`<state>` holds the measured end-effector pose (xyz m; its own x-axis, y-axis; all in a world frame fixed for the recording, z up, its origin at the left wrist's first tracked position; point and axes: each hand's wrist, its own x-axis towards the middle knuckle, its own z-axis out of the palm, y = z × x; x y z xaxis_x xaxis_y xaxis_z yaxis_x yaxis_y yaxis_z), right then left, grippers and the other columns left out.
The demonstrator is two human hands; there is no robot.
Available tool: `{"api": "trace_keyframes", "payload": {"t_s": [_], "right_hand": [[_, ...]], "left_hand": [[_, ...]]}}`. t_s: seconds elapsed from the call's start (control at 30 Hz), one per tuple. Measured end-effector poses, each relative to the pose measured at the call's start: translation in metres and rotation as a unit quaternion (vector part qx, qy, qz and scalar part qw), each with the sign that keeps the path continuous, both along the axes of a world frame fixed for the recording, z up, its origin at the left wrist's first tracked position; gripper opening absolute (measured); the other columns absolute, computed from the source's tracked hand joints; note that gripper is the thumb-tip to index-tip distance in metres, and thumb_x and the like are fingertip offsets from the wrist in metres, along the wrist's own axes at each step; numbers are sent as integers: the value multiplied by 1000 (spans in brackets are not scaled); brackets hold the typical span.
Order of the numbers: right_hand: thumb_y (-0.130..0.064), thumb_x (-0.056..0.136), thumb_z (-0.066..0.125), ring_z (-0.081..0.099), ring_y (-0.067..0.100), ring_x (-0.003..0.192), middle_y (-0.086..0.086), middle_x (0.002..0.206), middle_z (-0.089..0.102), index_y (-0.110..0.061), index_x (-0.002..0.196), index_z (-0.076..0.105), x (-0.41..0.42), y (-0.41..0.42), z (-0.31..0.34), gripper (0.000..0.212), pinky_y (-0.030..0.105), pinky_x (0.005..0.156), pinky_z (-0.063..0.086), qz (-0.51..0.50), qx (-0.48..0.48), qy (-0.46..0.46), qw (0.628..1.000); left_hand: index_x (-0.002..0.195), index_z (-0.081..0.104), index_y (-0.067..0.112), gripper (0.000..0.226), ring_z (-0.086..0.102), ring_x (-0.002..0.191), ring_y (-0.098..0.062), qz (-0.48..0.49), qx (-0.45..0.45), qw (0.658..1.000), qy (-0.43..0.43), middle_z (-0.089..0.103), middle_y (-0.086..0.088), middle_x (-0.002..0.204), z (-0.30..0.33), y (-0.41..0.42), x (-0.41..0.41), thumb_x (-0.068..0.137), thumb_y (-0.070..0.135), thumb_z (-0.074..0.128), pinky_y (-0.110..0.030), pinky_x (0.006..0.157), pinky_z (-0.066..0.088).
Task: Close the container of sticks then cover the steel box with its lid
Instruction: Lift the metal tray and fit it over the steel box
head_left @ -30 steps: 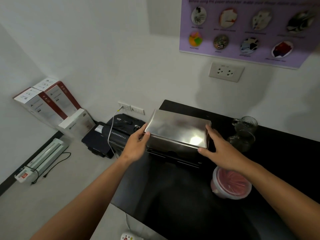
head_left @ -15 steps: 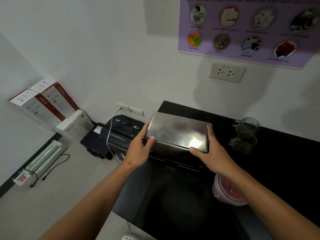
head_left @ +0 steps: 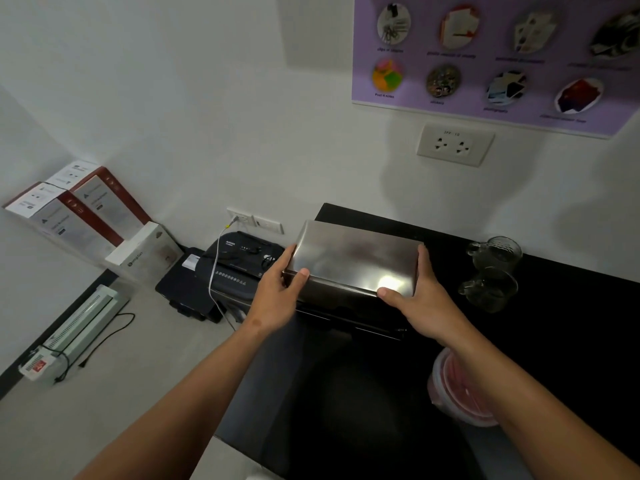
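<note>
A shiny rectangular steel lid (head_left: 353, 258) lies flat over the steel box on the black table (head_left: 571, 341), near the table's far left corner. The box beneath is mostly hidden; only a dark lower edge (head_left: 349, 317) shows. My left hand (head_left: 277, 296) grips the lid's left end, thumb on its front corner. My right hand (head_left: 422, 303) grips the right end, thumb on the front edge. A round clear container with a lid on it and pink-red sticks inside (head_left: 460, 389) stands at the right, partly hidden behind my right forearm.
Two clear glass mugs (head_left: 491, 271) stand right of the steel box. A black shredder (head_left: 239, 268) with a white cable sits on the floor left of the table. Boxes (head_left: 79, 216) lean against the wall, and a white laminator (head_left: 72, 334) lies on the floor.
The lid came down from a tilted, raised position to lie flat over the box. Both hands shifted from under its ends to gripping its sides, thumbs on the front edge.
</note>
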<state>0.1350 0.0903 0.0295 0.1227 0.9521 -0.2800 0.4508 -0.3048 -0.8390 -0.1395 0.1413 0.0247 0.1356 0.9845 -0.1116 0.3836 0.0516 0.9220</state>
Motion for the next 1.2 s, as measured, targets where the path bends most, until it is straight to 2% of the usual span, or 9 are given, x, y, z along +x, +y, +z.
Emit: {"api": "trace_keyframes", "payload": {"t_s": [0.23,0.33,0.47,0.63,0.73,0.9,1.03,1.13,1.2], "right_hand": [[-38,90,78,28,19,157,-6,174,15,-32,164,-13,8,35,8,118,23,109,28,-21,-13,-4,1000],[-39,90,78,23,18,158,-4,175,13,-30,165,-13,10,51,6,118,23,110,26,-29,-4,-2,1000],[-39,91,78,20,18,160,-1,175,11,-25,165,-12,11,70,4,117,22,112,21,-35,18,-9,999],[-34,90,80,25,19,157,2,173,19,-19,166,-9,17,96,4,118,20,111,21,-49,29,-2,998],[-35,89,81,26,21,157,3,173,20,-20,166,-8,20,110,4,119,23,114,22,-55,32,-4,998],[-36,87,82,30,24,156,5,172,23,-18,166,-6,24,127,6,120,35,124,27,-56,37,-10,998],[-35,88,82,29,24,156,4,173,22,-18,166,-6,27,136,8,119,34,123,26,-57,34,-8,998],[-34,90,81,29,24,156,5,173,21,-17,166,-7,29,141,9,118,33,122,25,-58,29,-10,998],[-34,89,81,29,25,156,5,173,22,-17,166,-7,30,144,10,118,35,123,26,-59,29,-11,998]], "left_hand": [[161,39,23,68,62,135,-20,15,4,1000,9,64,-1,148,-10,41,7,99,32,65,-47,120,44],[160,41,16,62,63,133,-23,21,13,1000,4,65,-7,146,-6,60,16,103,20,64,-45,119,45],[160,40,13,60,52,144,-17,24,-4,999,-22,55,-7,156,0,82,26,104,11,62,-35,123,38],[159,43,12,59,53,144,-30,29,-2,999,-22,57,-18,153,0,107,34,104,12,64,-41,122,41],[160,41,13,60,51,146,-29,19,-2,1000,-22,54,-15,156,3,121,39,104,13,63,-42,123,39],[161,39,14,60,54,139,-19,-2,14,1000,-6,53,-6,157,9,138,43,105,13,61,-24,113,41],[161,38,10,59,56,123,-13,-3,21,1000,-3,55,-4,150,5,152,46,105,9,60,-14,102,44],[160,40,10,59,59,117,-14,-7,23,1000,1,59,-10,149,1,162,47,105,9,60,-7,89,47],[159,41,11,58,61,113,-14,-15,26,1000,4,62,-14,147,-2,167,46,105,9,60,-3,86,50]]}}
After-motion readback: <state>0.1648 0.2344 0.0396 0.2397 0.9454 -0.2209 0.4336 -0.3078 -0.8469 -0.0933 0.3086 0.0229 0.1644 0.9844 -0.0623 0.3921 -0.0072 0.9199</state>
